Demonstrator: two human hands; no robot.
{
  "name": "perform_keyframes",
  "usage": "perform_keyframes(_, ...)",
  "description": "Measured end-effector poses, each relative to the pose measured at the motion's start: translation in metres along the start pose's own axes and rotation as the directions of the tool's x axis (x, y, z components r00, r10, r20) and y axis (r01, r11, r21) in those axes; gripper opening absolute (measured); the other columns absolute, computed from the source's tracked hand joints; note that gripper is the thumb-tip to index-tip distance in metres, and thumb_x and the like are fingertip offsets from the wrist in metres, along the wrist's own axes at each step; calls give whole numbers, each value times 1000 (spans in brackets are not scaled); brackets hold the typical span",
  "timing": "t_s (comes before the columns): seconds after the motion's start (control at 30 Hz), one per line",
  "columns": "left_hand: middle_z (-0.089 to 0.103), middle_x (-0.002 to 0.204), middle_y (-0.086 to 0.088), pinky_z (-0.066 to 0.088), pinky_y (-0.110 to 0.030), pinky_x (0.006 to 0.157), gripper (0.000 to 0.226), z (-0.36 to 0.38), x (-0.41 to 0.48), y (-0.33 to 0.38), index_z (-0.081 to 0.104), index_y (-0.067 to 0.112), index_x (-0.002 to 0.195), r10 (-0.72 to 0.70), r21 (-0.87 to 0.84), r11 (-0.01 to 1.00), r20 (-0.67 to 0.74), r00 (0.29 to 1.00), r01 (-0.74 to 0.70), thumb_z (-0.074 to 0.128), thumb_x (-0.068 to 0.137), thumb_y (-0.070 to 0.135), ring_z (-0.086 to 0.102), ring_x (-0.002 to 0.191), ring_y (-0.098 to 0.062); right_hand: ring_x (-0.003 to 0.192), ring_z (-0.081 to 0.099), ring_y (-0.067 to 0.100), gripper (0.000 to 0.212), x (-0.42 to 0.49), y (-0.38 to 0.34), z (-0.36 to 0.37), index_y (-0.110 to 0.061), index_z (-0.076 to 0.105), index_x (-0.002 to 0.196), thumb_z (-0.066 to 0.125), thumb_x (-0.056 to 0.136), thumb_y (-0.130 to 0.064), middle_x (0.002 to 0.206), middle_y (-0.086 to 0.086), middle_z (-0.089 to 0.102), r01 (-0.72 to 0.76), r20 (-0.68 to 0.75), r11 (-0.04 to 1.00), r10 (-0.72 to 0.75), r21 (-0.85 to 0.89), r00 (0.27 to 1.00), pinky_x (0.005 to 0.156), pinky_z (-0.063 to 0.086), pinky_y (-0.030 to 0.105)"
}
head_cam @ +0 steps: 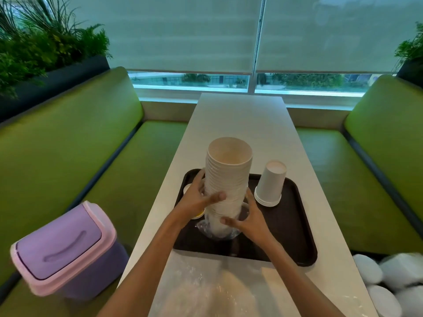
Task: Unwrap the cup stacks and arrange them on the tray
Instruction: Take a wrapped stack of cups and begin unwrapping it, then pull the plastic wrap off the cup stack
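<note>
My left hand (194,199) curls round the tall cup stack (225,179), upright on the tray (293,225). My right hand (247,218) curls round its base, where the wrap (206,229) bunches. Light, crushable and top-heavy, I judge: hold low, squeeze gently.

Green benches (75,143) flank a long white tabletop (242,124), blinds (183,30) drawn low over the window (190,80), planters (52,74) behind, cool daylight creeping in underneath.
</note>
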State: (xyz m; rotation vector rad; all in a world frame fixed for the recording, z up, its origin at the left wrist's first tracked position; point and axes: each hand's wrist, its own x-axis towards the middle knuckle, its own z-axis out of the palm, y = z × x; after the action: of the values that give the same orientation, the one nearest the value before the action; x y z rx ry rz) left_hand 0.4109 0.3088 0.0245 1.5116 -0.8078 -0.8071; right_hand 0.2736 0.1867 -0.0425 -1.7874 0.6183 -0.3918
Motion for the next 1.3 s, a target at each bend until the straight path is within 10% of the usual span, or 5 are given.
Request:
perform_keyframes(0.4, 60, 130, -8, 44, -40, 102, 36, 32, -27, -59, 56, 13, 130, -361, -522, 839, -319, 876, 155, 47, 98, 26, 54, 121, -25, 110, 64, 15, 25, -31, 4, 16, -21, 64, 114, 63, 89, -17, 116, 2, 69, -136, -195, 833, 279, 537, 940, 97, 51, 34)
perform_keyframes(0.6, 66, 119, -8, 47, -43, 99, 32, 46, -29, -56, 64, 11, 119, -416, -559, 822, -455, 787, 112, 57, 92, 27, 59, 114, -25, 105, 65, 26, 20, -31, -11, 32, -5, 68, 107, 66, 88, -11, 106, 12, 70, -159, -271, 659, 500, 735, 823, 93, 52, 37)
perform_keyframes(0.83, 69, 109, -12, 53, -39, 89, 25, 48, -23, -51, 66, 7, 108, -554, -648, 747, -482, 679, 149, 67, 87, 20, 64, 103, -26, 78, 63, 19, 7, -32, -32, 31, -3, 66, 82, 66, 87, -8, 80, 9, 68, -249, -35, 301, 697, 920, 716, 79, 52, 34)
perform_keyframes(1.3, 66, 111, -12, 51, -37, 92, 5, 49, -29, -45, 63, 14, 93, -554, -646, 746, -470, 687, 159, 64, 89, 15, 62, 105, -26, 81, 61, 18, 9, -36, -34, 31, -4, 65, 90, 68, 85, -10, 87, 8, 66, -369, 105, 223, 716, 902, 690, 78, 48, 33)
